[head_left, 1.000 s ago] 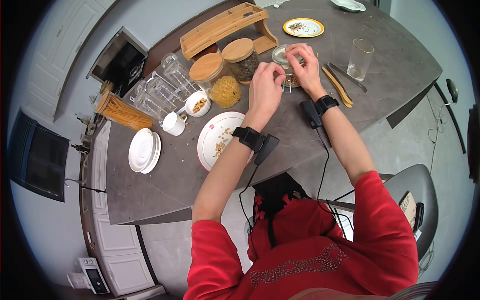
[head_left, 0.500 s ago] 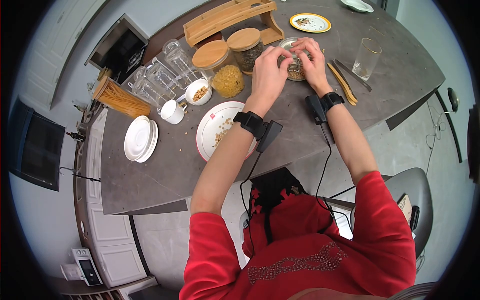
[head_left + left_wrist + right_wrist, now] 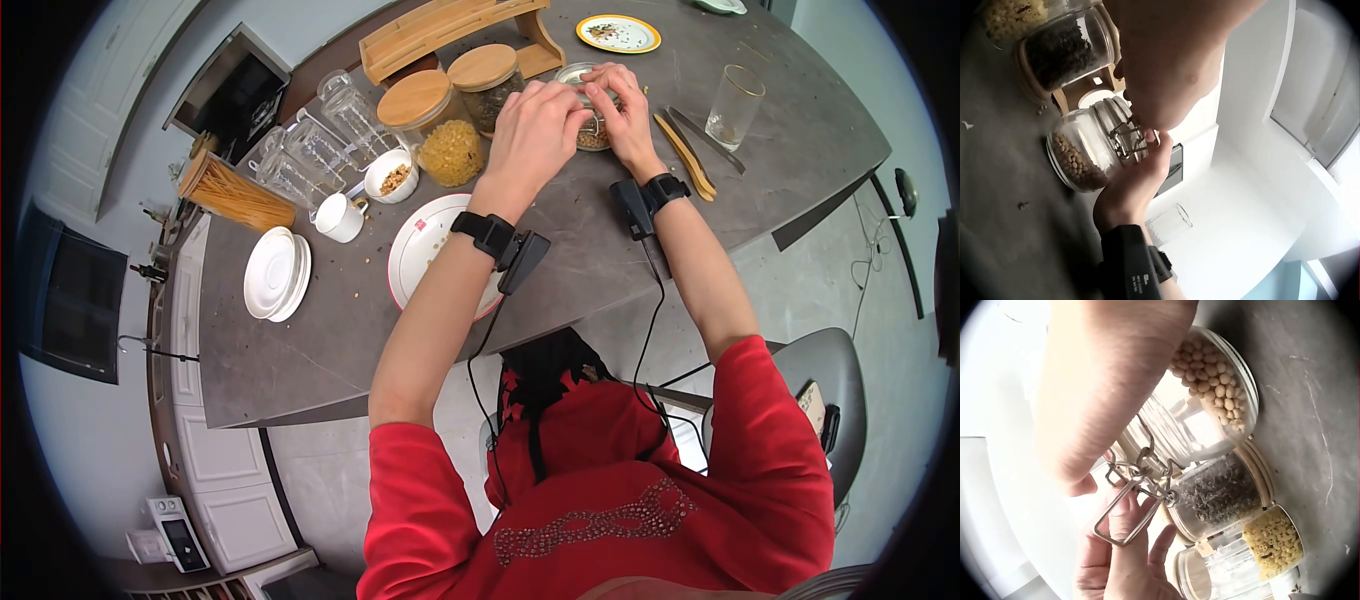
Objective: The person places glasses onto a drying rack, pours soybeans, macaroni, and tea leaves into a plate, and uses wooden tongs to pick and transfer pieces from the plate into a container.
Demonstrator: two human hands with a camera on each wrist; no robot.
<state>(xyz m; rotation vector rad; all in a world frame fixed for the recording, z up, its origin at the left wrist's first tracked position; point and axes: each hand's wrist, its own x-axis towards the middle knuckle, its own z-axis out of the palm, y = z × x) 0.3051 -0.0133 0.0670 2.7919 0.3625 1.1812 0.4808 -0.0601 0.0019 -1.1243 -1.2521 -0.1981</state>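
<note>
A glass clip-top jar (image 3: 1079, 150) with round beige beans in the bottom stands on the table. Its wire clasp (image 3: 1141, 475) sticks out from the neck in the right wrist view. My left hand (image 3: 545, 125) reaches over the top from the left, its fingers at the lid and the clasp. From the other side, my right hand (image 3: 628, 120) grips the jar's top, thumb right at the clasp in the left wrist view. The hands cover most of the lid in the head view. Close by on the left stands a wooden-lidded jar of dark dried bits (image 3: 1216, 497).
Left of the hands are a pasta jar (image 3: 450, 150), a bowl of nuts (image 3: 393, 178), a white cup (image 3: 338, 220) and a plate (image 3: 405, 255). On the right lie wooden tongs (image 3: 685, 158), beside a drinking glass (image 3: 735, 105). A wooden rack (image 3: 440, 40) stands behind.
The wire loop hung in front of the jar a second ago, near my left fingertips; now my left hand has moved over the lid and covers it. My right hand stays at the jar.
</note>
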